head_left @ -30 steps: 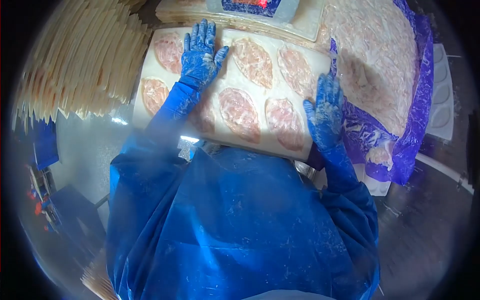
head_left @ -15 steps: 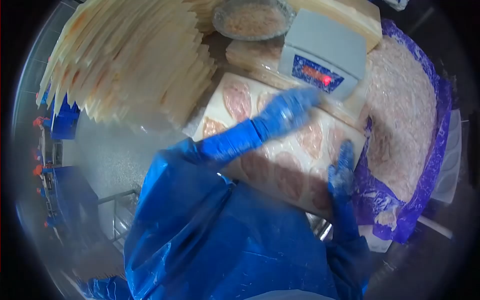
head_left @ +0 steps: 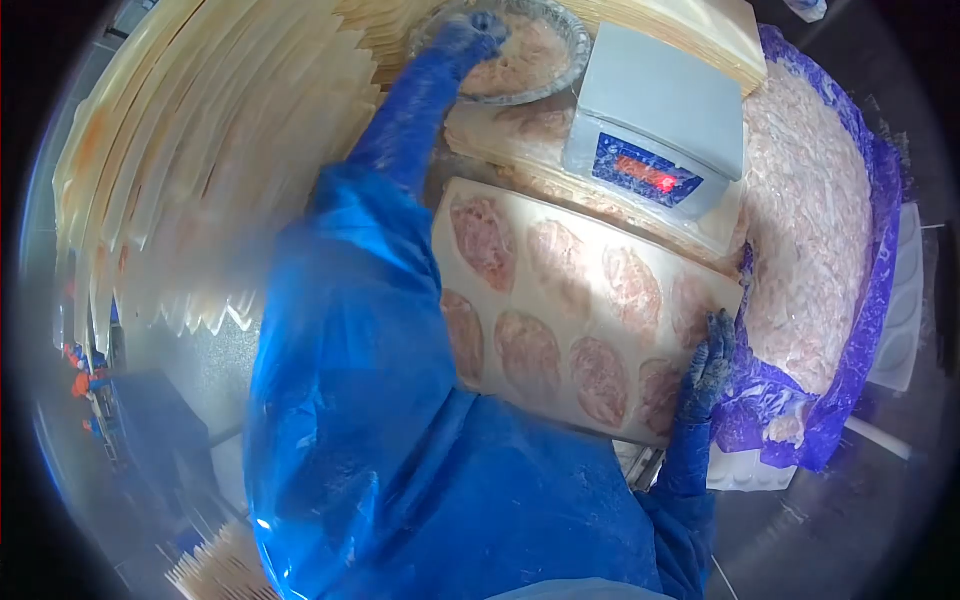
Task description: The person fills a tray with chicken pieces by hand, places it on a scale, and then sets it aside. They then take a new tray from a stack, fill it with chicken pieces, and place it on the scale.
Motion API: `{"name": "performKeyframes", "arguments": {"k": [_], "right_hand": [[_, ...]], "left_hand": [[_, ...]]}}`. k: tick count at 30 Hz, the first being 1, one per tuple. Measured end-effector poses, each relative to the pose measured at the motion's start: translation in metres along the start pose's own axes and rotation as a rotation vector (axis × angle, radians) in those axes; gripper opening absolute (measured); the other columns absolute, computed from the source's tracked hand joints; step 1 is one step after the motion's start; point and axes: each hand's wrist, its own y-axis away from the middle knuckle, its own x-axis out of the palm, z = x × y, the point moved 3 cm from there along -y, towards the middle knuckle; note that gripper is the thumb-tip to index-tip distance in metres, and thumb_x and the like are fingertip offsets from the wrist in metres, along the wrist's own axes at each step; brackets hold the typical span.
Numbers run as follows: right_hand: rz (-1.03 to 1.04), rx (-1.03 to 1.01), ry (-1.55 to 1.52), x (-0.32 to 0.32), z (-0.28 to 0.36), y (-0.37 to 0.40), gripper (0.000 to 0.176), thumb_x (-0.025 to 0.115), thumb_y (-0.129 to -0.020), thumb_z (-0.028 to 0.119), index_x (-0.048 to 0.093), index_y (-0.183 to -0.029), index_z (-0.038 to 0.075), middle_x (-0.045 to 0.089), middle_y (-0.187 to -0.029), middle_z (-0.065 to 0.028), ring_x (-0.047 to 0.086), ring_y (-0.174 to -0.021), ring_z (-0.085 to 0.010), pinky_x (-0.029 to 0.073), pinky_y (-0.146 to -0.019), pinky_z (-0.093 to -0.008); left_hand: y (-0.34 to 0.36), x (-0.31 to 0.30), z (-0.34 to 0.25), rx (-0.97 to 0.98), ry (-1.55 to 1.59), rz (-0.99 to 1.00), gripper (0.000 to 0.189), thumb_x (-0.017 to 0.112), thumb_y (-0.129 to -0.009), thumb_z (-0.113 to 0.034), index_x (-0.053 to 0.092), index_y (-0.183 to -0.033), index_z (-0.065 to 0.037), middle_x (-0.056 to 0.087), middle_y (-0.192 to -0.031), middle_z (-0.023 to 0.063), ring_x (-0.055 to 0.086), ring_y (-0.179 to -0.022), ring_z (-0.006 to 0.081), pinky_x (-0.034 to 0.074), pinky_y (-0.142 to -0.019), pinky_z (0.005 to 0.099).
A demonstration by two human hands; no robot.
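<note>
My left hand, in a blue glove, is over the left side of a round bowl of pale pink minced meat. Its fingers are curled in, and whatever they hold is hidden. In front of me lies a white moulding tray, slightly tilted in view, its oval hollows filled with pinkish minced meat. My right hand, gloved and smeared with meat, rests at the tray's right edge with its fingers stretched out.
A grey weighing scale with a red display stands behind the tray. Minced meat fills a purple-lined container on the right. Stacked pale sheets fan out at left. Another white mould lies far right.
My left hand has moved from above the tray, near the scale, up and left to the bowl. My right hand stays at the tray's right edge. The view has shifted slightly.
</note>
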Motion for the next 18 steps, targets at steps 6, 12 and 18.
{"name": "performKeyframes", "arguments": {"k": [6,12,18], "right_hand": [[-0.100,-0.069,-0.023,-0.004,0.018,-0.023,0.045,0.045,-0.105,0.029,0.056,-0.138,0.001,0.050,-0.149,-0.0182,0.049,-0.135,-0.0312,0.035,-0.115,-0.0436],[0.255,0.254,-1.549,0.063,0.115,-0.066,0.052,0.055,-0.103,0.025,0.044,-0.147,0.001,0.055,-0.142,-0.0180,0.056,-0.127,-0.0301,0.045,-0.107,-0.0427],[0.392,0.341,-1.325,0.084,0.139,-0.048,0.024,0.066,-0.097,0.019,0.063,-0.116,0.004,0.070,-0.109,-0.0080,0.067,-0.088,-0.0188,0.054,-0.077,-0.0285]], "left_hand": [[0.111,-0.009,-0.094,0.124,0.714,0.308,0.024,0.066,-0.093,-0.008,0.067,-0.115,0.001,0.070,-0.113,0.0116,0.068,-0.105,0.0224,0.056,-0.095,0.0350],[0.223,0.082,-0.107,0.016,1.139,0.720,0.024,0.064,-0.095,-0.005,0.063,-0.119,-0.001,0.068,-0.119,0.0161,0.065,-0.115,0.0263,0.053,-0.102,0.0407],[0.287,0.117,-0.064,-0.033,0.935,0.567,0.020,0.071,-0.089,-0.006,0.068,-0.109,-0.004,0.070,-0.109,0.0056,0.064,-0.099,0.0124,0.052,-0.090,0.0283]]}}
